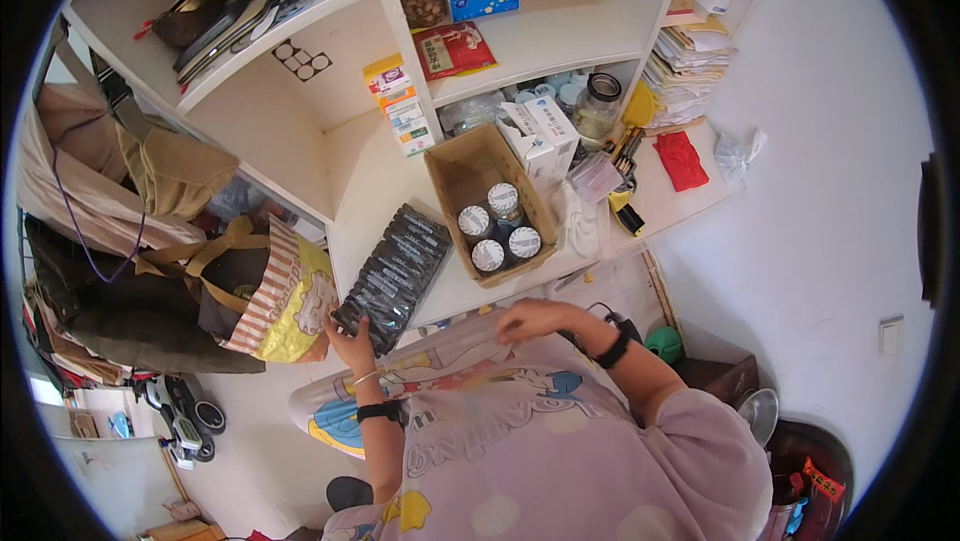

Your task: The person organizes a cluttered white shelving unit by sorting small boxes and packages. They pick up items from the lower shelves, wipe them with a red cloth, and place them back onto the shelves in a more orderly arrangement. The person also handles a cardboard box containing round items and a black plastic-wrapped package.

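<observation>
A row of black plastic-wrapped packets (394, 278) lies slantwise on the white desk, its near end at the front edge. My left hand (352, 342) grips that near end, with thumb and fingers on either side of it. To the right of the packets stands an open cardboard box (469, 158). Inside it are several jars with white patterned lids (503, 199), grouped in its near half. My right hand (531, 319) hovers over my lap, just in front of the desk, fingers curled and nothing visible in it.
Behind the box stand a white carton (551, 136) and a glass jar with a dark lid (598, 109). White cloth (581, 222), a yellow-and-black tool (626, 212) and a red cloth (680, 161) lie to the right. A striped yellow bag (300, 308) hangs at the desk's left side.
</observation>
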Tool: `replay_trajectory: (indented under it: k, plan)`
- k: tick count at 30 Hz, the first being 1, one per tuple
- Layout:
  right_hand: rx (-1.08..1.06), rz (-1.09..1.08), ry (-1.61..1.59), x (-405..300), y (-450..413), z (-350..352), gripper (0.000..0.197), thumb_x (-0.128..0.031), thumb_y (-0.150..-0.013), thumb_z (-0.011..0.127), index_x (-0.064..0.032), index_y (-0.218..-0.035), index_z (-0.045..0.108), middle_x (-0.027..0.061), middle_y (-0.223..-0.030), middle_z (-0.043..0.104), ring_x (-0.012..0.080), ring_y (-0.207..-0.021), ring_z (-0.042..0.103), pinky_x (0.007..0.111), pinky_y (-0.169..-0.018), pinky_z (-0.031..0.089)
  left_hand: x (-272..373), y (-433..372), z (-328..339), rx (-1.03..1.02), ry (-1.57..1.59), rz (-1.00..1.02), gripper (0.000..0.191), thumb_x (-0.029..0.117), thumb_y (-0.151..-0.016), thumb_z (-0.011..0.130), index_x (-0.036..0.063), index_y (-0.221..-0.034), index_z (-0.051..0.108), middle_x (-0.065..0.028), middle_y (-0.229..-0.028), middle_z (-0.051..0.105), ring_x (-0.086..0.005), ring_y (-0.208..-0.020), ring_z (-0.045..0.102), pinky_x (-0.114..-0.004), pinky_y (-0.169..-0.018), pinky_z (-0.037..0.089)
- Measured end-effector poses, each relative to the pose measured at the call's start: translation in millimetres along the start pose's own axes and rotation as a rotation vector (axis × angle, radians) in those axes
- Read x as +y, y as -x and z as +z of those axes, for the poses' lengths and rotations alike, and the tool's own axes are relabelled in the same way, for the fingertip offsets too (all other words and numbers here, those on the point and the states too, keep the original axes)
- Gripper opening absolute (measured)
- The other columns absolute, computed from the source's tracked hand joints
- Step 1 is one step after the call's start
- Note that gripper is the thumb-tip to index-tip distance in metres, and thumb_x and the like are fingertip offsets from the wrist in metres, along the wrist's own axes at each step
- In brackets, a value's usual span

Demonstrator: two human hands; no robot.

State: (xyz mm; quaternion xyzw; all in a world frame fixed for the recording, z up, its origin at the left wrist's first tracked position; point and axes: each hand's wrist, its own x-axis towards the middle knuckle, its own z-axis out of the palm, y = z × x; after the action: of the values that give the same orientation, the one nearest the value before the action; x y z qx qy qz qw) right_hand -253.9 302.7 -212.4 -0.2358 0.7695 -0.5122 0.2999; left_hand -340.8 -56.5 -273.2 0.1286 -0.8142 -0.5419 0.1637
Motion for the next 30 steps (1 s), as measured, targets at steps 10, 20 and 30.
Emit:
replay_trajectory:
  k: [10, 20, 30]
  plan:
    - [1.540, 0.444, 0.595, 61.4, 31.7, -62.6, 0.038, -0.017, -0.076, 0.067, -0.0012, -0.109, 0.059, 0.0146, -0.105, 0.058, 0.0329, -0.096, 0.057, 0.039, -0.076, 0.049, 22.1, 25.9, 11.1, -0.039, -0.179, -0.252, 0.080, 0.040, -0.074, 0.075, -0.0112, -0.124, 0.041, -0.0269, -0.117, 0.055, -0.0337, -0.108, 0.054, -0.037, -0.092, 0.041]
    - [1.635, 0.000, -0.519, 60.0, 54.3, -91.0, 0.053, -0.019, -0.079, 0.068, 0.0041, -0.123, 0.049, 0.0134, -0.120, 0.052, 0.0208, -0.104, 0.052, 0.031, -0.087, 0.044, -1.8, 61.4, 3.3, -0.014, 0.090, -0.237, 0.064, 0.034, -0.079, 0.073, -0.0073, -0.118, 0.044, -0.0204, -0.110, 0.059, -0.0261, -0.097, 0.057, -0.035, -0.087, 0.044]
    - [0.973, -0.675, 0.432, -98.8, -12.9, -12.0, 0.047, -0.023, -0.062, 0.074, -0.0033, -0.097, 0.050, 0.0173, -0.112, 0.053, 0.0284, -0.101, 0.053, 0.035, -0.088, 0.042, -33.3, 59.8, 7.3, 0.017, 0.125, -0.297, 0.070, 0.032, -0.088, 0.064, -0.0111, -0.131, 0.030, -0.0212, -0.116, 0.054, -0.0233, -0.103, 0.054, -0.031, -0.088, 0.044]
